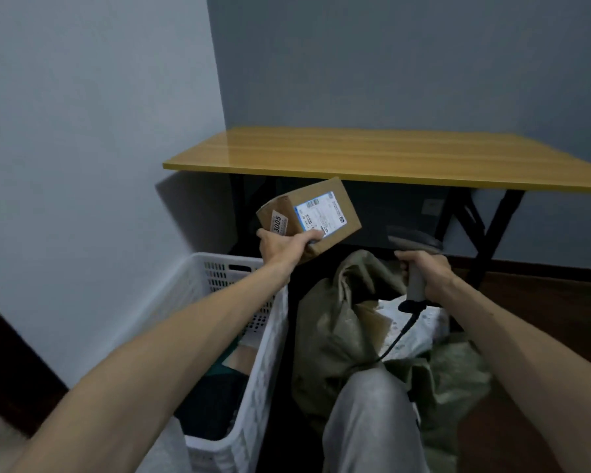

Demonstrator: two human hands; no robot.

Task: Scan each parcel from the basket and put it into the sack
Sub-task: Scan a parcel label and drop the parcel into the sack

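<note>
My left hand [282, 246] grips a brown cardboard parcel [335, 213] from below, holding it up above the basket's far end. Its white shipping label with a barcode faces me. My right hand [427, 269] holds a grey corded barcode scanner [415, 264] by the handle, its head level with the parcel and to its right. The white plastic basket [253, 387] stands at lower left with dark parcels inside. The olive-green sack [342, 322] lies open in the middle, with a brown and a white parcel showing inside.
A yellow-topped folding table [372, 155] with black legs stands against the wall behind the sack. My grey-trousered knee [372, 421] is in front of the sack. Walls close in on the left and back. The scanner's cable hangs over the sack.
</note>
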